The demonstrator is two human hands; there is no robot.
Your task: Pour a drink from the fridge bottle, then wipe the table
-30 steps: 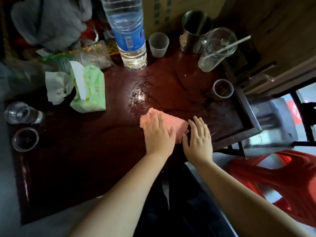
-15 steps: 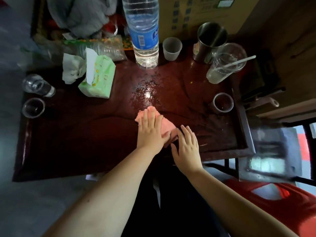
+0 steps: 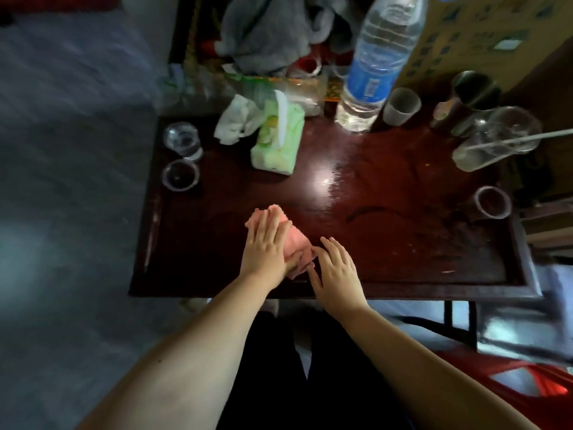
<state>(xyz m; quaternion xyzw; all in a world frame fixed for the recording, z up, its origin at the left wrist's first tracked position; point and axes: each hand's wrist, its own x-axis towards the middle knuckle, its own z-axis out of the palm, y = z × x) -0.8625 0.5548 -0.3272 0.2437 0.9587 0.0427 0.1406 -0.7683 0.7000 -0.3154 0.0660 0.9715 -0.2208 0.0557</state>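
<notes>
Because the pink cloth (image 3: 297, 243) looked soft, light and crumpled, it would probably bunch or skid unless pressed flat, so a broad palm over its middle seemed a better hold than a pinch at one corner. It lay by the tabletop's (image 3: 403, 249) near edge, left of middle. The left hand (image 3: 266, 246) pressed it with straight fingers, its grip open. The right hand (image 3: 336, 271), equally flat, touched the cloth's right side. A glossy patch (image 3: 325, 181) shone toward the water bottle (image 3: 372, 72) at the far edge.

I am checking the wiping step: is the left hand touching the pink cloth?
Touching. The head view shows the left hand flat on the pink cloth, its fingers straight over it.
</notes>
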